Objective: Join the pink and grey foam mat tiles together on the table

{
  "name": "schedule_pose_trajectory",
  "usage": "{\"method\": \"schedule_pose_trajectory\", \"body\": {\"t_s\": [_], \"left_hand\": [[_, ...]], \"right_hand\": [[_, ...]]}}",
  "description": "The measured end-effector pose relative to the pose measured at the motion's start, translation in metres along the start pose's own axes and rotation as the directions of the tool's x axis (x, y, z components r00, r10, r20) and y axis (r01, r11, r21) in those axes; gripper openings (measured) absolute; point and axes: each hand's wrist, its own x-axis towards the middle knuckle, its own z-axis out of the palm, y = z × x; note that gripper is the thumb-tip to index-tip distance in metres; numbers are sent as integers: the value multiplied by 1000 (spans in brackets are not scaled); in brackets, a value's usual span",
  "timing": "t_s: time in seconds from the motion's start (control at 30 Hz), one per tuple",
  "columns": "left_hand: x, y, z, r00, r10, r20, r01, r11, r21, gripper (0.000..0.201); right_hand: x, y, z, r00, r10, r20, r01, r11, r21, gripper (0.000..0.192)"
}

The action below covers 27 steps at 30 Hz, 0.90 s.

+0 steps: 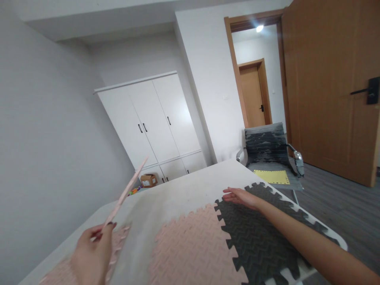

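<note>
1. Table (178,194): a white top with a dusty surface is seen; all mat pieces rest on it. A grey chair (268,152) stands just beyond its far edge, with a yellow sheet (271,177) on the seat.
2. Dark grey mat tile (255,233): laid flat at the right of the table, its toothed left edge interlocked with the pink mat tile (190,249). Judged light, soft foam, flexible, with a ribbed non-slip face; not fragile, though the teeth could tear if pulled hard.
3. Pink mat tile: flat, centre of the table, between the two hands. Best gripped at an edge or pressed along the seam.
4. Pink tile at the near left (115,241): partly hidden behind the left hand; extent cannot be told.
5. Right hand (240,196): open and flat, fingers extended, palm pressed on the far corner of the dark grey mat tile beside the seam. Nothing is grasped.
6. Left hand (93,249): closed in a pinch on the lower end of a thin pink strip (126,198), which is held raised and slanted upward over the table's left side, well apart from the seam. The strip is judged very light and bendy; a pinch suffices.
</note>
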Motion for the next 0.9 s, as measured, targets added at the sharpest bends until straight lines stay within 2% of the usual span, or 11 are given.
{"method": "schedule_pose_trajectory", "body": {"t_s": [0.03,0.1,0.13,0.2,0.27,0.33,0.43,0.53,0.63,0.77,0.9], "left_hand": [[-4,27,9,1000,1,19,2,990,-138,32],[-18,77,31,977,192,95,-150,929,-337,26],[-26,100,45,931,327,159,-244,886,-394,24],[-44,137,77,835,499,233,-348,806,-479,18],[-63,164,112,720,628,295,-408,727,-553,13],[-82,182,146,607,711,355,-434,670,-602,11],[-108,193,187,495,752,436,-448,651,-613,12],[-125,193,215,460,732,503,-473,681,-559,12],[-135,189,231,475,686,551,-512,725,-462,12],[-141,190,242,484,650,586,-577,740,-344,10],[-144,193,247,471,642,605,-635,723,-272,11]], "right_hand": [[-1,-6,-7,1000,7,18,-9,998,66,61],[-4,-18,-23,1000,-17,9,16,984,179,66],[-4,-24,-33,999,-36,-24,41,972,233,69],[-4,-32,-57,990,-54,-130,93,943,320,72],[-2,-33,-85,956,-6,-293,108,936,334,68],[-1,-26,-113,890,66,-451,77,953,292,56],[-1,-6,-144,827,99,-553,22,978,208,32],[2,15,-158,814,52,-579,18,993,114,18],[12,28,-164,791,2,-612,3,1000,8,21],[33,35,-172,760,-71,-646,-48,985,-165,30],[48,41,-181,736,-178,-653,-122,914,-387,50]]}}
